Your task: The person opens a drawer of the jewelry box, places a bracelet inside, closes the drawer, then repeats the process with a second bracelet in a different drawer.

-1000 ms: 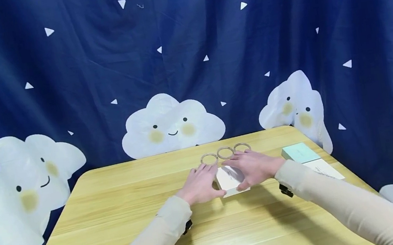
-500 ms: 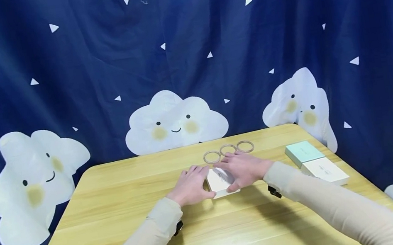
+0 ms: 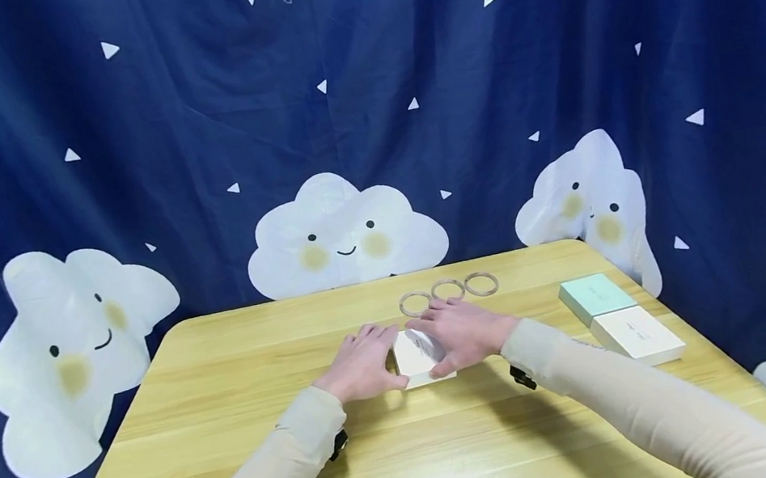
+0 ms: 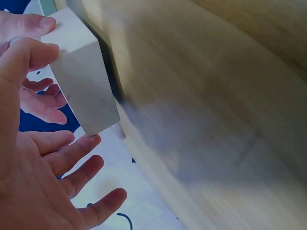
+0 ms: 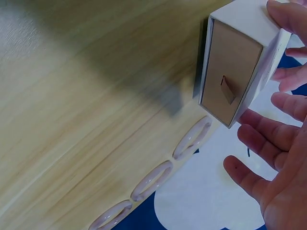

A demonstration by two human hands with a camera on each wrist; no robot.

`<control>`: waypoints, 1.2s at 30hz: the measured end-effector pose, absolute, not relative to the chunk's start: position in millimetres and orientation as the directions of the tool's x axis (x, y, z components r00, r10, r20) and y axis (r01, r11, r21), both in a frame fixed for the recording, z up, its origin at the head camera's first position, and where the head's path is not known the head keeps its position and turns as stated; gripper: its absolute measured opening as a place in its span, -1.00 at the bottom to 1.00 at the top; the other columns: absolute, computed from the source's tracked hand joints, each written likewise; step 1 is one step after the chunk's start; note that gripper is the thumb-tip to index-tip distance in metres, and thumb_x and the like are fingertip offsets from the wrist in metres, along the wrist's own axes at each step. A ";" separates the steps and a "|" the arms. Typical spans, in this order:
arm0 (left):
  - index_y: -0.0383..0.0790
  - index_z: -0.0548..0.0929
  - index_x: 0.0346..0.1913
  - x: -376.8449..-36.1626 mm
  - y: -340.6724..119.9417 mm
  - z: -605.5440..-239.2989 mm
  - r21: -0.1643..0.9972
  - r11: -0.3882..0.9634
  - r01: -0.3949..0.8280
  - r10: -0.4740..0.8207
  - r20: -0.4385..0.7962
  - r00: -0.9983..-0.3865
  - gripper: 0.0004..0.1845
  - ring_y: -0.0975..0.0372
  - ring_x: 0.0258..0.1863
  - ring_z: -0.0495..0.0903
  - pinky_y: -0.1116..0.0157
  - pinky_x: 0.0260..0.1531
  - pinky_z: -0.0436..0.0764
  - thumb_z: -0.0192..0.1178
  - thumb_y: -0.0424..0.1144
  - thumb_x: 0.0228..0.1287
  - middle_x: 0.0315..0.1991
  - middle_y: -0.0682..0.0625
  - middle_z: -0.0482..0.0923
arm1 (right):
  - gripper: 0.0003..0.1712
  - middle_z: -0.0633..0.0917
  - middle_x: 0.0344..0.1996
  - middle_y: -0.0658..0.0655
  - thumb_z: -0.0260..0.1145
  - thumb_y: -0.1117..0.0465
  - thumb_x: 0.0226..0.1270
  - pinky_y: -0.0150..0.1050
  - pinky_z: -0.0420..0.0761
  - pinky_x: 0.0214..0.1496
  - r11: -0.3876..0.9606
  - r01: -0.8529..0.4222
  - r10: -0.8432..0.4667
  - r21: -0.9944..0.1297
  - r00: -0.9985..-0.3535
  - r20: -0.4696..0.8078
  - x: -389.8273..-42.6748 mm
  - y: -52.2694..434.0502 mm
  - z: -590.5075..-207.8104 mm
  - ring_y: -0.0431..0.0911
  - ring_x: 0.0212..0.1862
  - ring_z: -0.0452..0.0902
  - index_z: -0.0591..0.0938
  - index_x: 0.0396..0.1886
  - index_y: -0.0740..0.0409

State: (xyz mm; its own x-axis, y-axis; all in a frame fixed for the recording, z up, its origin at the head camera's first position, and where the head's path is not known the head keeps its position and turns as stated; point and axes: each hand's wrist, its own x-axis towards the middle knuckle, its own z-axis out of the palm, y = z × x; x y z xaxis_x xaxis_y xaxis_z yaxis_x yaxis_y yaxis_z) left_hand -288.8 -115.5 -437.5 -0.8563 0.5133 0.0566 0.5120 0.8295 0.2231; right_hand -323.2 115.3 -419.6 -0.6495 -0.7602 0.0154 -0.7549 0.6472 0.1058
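Note:
A white drawer-style box [image 3: 416, 354] is between my two hands, at the middle of the wooden table. My left hand [image 3: 364, 362] grips its left side, thumb at the near corner and a fingertip at the far one. My right hand [image 3: 465, 332] holds the opposite side, its thumb on the near edge and fingers reaching to the far edge. On the right-hand side of the box, the right wrist view shows a brown inner drawer [image 5: 232, 60] with a small pull tab [image 5: 228, 90], pushed in. Whether the box touches the table is unclear.
Three pinkish bangles lie in a row behind the box: left [image 3: 415, 304], middle [image 3: 447, 289] and right [image 3: 481, 284]. At the table's right side, a mint-green box [image 3: 598, 295] adjoins another white box [image 3: 637, 335]. A blue cloud-print curtain [image 3: 365, 111] hangs behind the table.
Both hands have shifted left together with the white box, relative to the bangles. The right sleeve now covers less of the white box at the right. The head view has turned slightly.

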 end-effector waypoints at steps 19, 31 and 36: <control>-0.22 0.27 0.53 -288.5 -119.9 -439.0 0.266 0.826 0.497 0.506 0.036 -0.862 0.04 -0.01 0.44 0.28 -0.28 0.36 0.26 0.39 0.17 0.01 0.43 -0.09 0.39 | 0.07 0.62 0.20 0.01 0.33 -0.51 0.03 0.02 0.49 0.21 0.640 -0.753 -0.763 0.151 -0.647 0.005 -322.3 109.5 -422.5 -0.07 0.18 0.43 0.39 0.48 -0.09; -0.17 0.20 0.57 -289.8 -114.8 -437.6 0.230 0.859 0.457 0.468 0.009 -0.884 -0.01 -0.08 0.52 0.19 -0.27 0.35 0.26 -0.06 0.48 0.33 0.53 -0.13 0.24 | 0.14 0.47 0.42 0.16 0.40 -0.45 0.07 0.20 0.45 0.32 0.669 -0.743 -0.743 0.013 -0.669 -0.018 -309.9 123.7 -412.5 0.13 0.45 0.34 0.33 0.53 0.05; -0.21 0.22 0.55 -289.7 -105.4 -435.9 0.192 0.863 0.467 0.476 0.000 -0.880 -0.05 -0.09 0.52 0.20 -0.28 0.35 0.27 -0.11 0.46 0.37 0.52 -0.15 0.25 | 0.14 0.49 0.41 0.12 0.40 -0.44 0.07 0.14 0.46 0.34 0.690 -0.723 -0.723 0.027 -0.691 -0.011 -311.9 131.5 -419.1 0.10 0.44 0.36 0.31 0.54 0.02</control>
